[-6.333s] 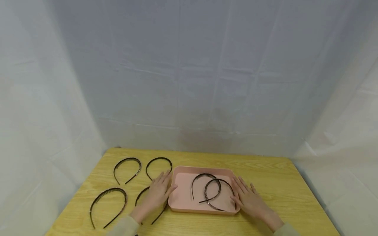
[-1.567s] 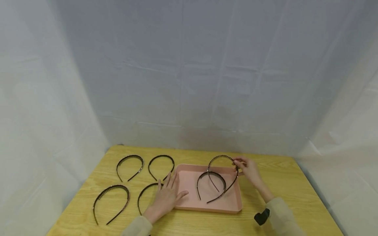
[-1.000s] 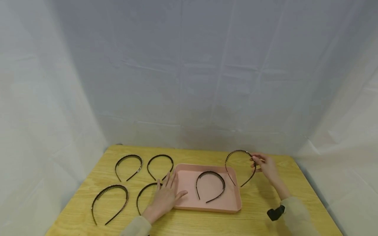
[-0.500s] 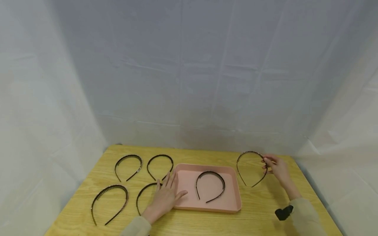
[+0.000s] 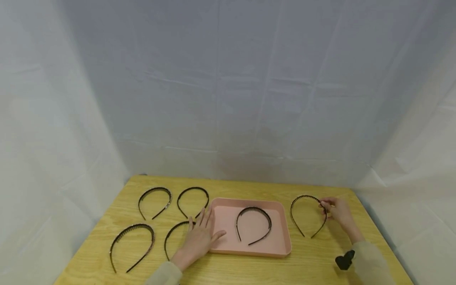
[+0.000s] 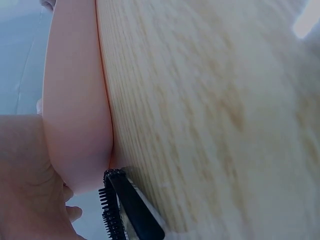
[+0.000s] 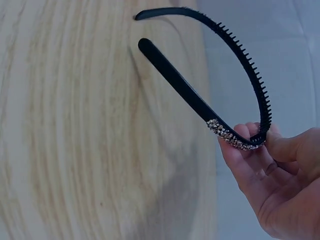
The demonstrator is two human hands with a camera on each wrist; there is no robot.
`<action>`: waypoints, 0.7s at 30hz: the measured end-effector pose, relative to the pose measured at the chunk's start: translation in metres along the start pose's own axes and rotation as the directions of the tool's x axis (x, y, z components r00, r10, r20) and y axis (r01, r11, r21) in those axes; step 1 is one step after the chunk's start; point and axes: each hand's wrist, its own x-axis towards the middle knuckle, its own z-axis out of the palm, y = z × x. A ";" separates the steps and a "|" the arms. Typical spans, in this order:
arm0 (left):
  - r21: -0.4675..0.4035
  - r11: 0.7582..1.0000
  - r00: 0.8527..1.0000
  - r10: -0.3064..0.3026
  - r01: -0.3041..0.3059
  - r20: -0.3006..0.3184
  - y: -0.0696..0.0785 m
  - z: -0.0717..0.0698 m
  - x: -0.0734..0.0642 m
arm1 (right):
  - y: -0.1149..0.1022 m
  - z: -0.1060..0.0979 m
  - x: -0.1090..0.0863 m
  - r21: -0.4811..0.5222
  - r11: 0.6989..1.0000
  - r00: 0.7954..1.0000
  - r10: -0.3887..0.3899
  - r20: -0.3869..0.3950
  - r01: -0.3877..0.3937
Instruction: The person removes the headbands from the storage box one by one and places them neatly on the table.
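My right hand (image 5: pixel 338 211) pinches a black toothed headband (image 5: pixel 307 196) by its side, to the right of the pink tray (image 5: pixel 221 246). In the right wrist view, sparkly stones line part of this headband (image 7: pixel 175 82). Its two ends point toward the wooden tabletop, and its shadow falls on the wood. Fingers spread, my left hand (image 5: pixel 198 239) rests at the tray's left rim and holds nothing. Inside the tray lies another black headband (image 5: pixel 253 208). The left hand partly covers a headband (image 5: pixel 171 232) on the table beside the tray.
Further left on the wooden table (image 5: pixel 246 273) lie more headbands: one at the front left (image 5: pixel 137 225), one behind it (image 5: pixel 155 189) and a plain-looking one (image 5: pixel 193 188) near the tray's back left corner. White sheeting (image 5: pixel 228 99) surrounds the table.
My right hand has lifted one of two overlapping headbands from the tray, carried it right past the rim and lowered it toward the table. The left hand has stayed at the tray's left side.
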 end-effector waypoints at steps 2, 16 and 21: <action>0.000 1.000 1.000 0.000 0.000 0.001 0.000 0.000 0.000 | 0.004 0.002 0.001 -0.014 1.000 1.000 0.007 0.002 -0.007; 0.003 1.000 1.000 -0.001 0.001 0.000 -0.001 0.001 0.002 | 0.011 0.007 0.011 -0.117 0.989 0.996 0.091 0.023 -0.088; 0.003 1.000 1.000 -0.006 0.006 0.003 0.000 0.000 0.001 | 0.009 0.011 0.014 -0.154 0.985 0.997 0.076 0.022 -0.071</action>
